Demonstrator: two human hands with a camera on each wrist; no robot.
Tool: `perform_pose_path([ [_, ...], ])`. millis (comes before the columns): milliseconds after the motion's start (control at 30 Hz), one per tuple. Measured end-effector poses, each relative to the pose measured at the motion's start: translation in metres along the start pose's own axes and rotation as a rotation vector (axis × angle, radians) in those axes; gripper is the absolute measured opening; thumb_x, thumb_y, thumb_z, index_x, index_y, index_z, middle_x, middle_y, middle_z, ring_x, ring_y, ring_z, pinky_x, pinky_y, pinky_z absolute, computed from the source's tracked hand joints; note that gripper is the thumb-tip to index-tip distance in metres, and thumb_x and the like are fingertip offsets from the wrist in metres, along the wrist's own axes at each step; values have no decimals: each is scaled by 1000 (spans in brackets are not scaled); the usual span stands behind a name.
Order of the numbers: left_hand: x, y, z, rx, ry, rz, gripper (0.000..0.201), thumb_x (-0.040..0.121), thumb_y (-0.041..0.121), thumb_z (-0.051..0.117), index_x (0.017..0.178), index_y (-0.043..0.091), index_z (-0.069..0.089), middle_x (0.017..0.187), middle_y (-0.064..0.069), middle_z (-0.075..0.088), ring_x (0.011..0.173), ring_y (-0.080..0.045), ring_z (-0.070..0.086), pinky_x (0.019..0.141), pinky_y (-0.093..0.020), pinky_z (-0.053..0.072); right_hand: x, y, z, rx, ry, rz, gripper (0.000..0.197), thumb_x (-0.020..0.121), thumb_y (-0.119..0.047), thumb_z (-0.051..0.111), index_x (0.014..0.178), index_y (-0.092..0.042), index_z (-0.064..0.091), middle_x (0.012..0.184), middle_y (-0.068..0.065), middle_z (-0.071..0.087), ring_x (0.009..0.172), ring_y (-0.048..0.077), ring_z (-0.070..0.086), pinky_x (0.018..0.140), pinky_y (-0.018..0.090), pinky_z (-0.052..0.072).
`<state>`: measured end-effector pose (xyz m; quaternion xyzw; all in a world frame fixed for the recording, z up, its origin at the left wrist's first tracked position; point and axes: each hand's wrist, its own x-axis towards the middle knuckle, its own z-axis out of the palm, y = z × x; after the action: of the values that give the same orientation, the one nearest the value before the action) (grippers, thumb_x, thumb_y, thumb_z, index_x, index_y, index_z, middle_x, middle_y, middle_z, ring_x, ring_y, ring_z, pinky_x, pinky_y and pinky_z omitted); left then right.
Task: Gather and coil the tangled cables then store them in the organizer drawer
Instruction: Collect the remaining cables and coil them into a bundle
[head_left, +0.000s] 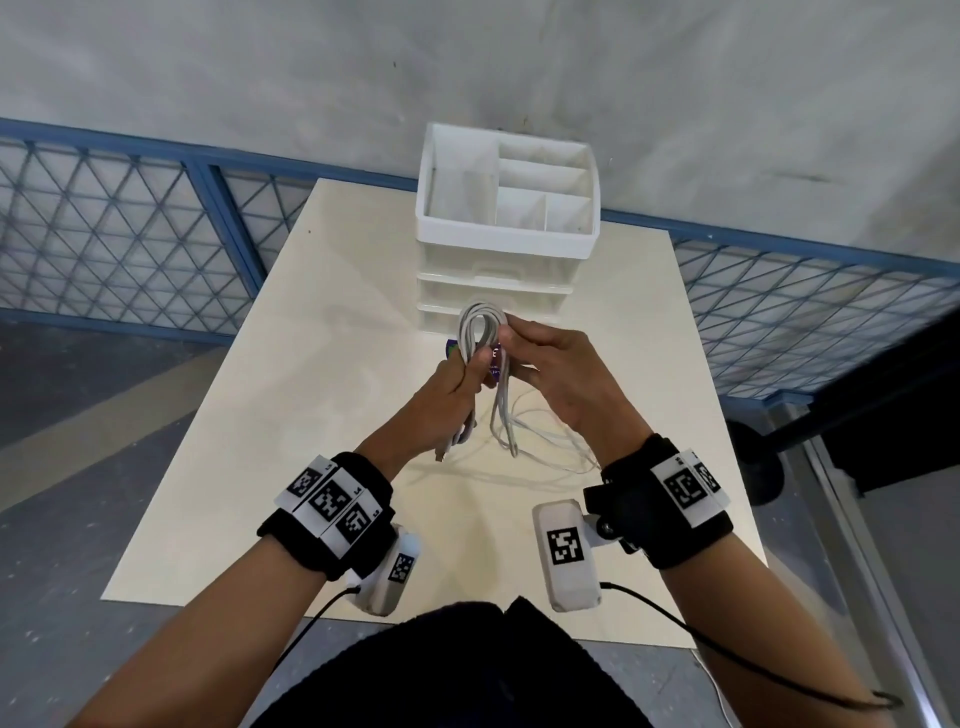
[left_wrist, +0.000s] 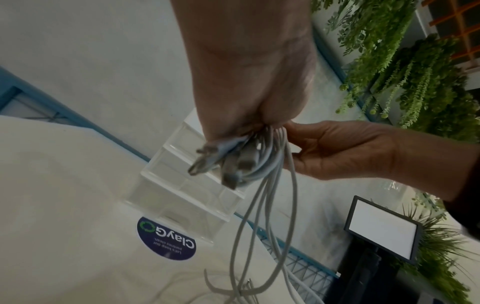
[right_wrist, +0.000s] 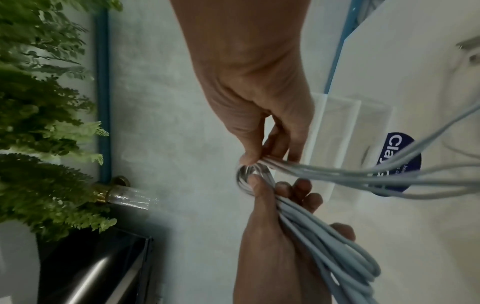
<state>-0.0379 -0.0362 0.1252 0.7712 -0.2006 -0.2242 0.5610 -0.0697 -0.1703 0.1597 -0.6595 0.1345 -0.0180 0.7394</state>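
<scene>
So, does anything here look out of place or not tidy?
Mostly the grey cables: the left hand grips a looped bundle and the right hand pinches its top, but loose strands hang down and trail on the table. The organizer has its drawers shut. No damage shows.

Smooth grey cables; organizer seemingly plastic.

A round dark blue sticker was seen stuck on the cream bench. Behind the bench, a blue mesh fence was visible. Green ferns were shown beside a grey wall.
</scene>
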Motion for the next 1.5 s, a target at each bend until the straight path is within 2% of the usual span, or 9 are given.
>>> perform_pose_path([
  [133,2,-5,-2,-24,-85,34,36,100,38,24,118,18,48,91,-6,69,86,-16,66,83,-30,50,4,-4,-2,-39,50,24,28,82,-4,67,108,6,66,92,22,68,73,25,68,74,31,59],
  [300,-1,2,-3,-134,-122,62,30,101,36,26,122,20,40,79,-5,67,71,-17,68,67,-24,55,9,-7,0,-3,70,25,20,78,0,70,97,4,64,68,8,64,59,13,68,62,24,60],
  [533,1,0,-10,-487,-214,-8,35,100,29,31,73,11,44,56,8,44,54,-8,48,78,-29,55,21,9,-2,-21,58,-33,17,84,-21,67,87,-6,60,72,1,64,65,11,62,65,22,50],
  [733,20,14,-34,-554,85,59,38,99,31,36,67,12,43,49,8,51,48,-10,58,67,-43,57,-11,60,13,-396,-373,226,66,98,-51,11,83,-17,65,80,12,70,73,16,65,80,20,48],
  [933,28,-17,-73,-19,483,42,25,98,33,42,90,10,36,59,0,44,31,-5,42,39,-24,39,-15,54,-16,-859,-535,-14,12,99,-26,42,90,-20,50,62,-11,44,54,10,38,56,21,38],
  [1133,19,-31,-37,131,248,50,21,97,31,42,97,10,47,68,-2,52,54,-17,48,50,-20,40,-3,6,1,-885,-483,-317,22,99,-19,40,89,-9,57,73,9,58,65,22,49,65,33,43],
  [1233,8,-23,-15,-45,162,82,27,98,33,37,79,24,54,64,7,54,57,0,49,60,-19,39,4,-4,-1,-828,-389,-316,22,99,-19,42,83,-14,56,77,-1,61,76,16,59,75,27,47],
  [1300,0,-13,-9,-44,142,93,37,102,28,26,70,29,45,46,12,52,43,2,47,51,-9,35,5,-6,-8,-800,-352,-271,22,98,-17,43,82,-12,56,74,-9,58,69,-1,56,68,13,44],
  [1500,-4,-4,-5,-72,56,145,43,103,22,16,76,32,48,44,24,54,47,8,49,53,-4,36,5,-7,-16,-840,-299,-258,26,97,-17,44,80,-6,60,57,-8,47,51,5,41,54,13,35],
])
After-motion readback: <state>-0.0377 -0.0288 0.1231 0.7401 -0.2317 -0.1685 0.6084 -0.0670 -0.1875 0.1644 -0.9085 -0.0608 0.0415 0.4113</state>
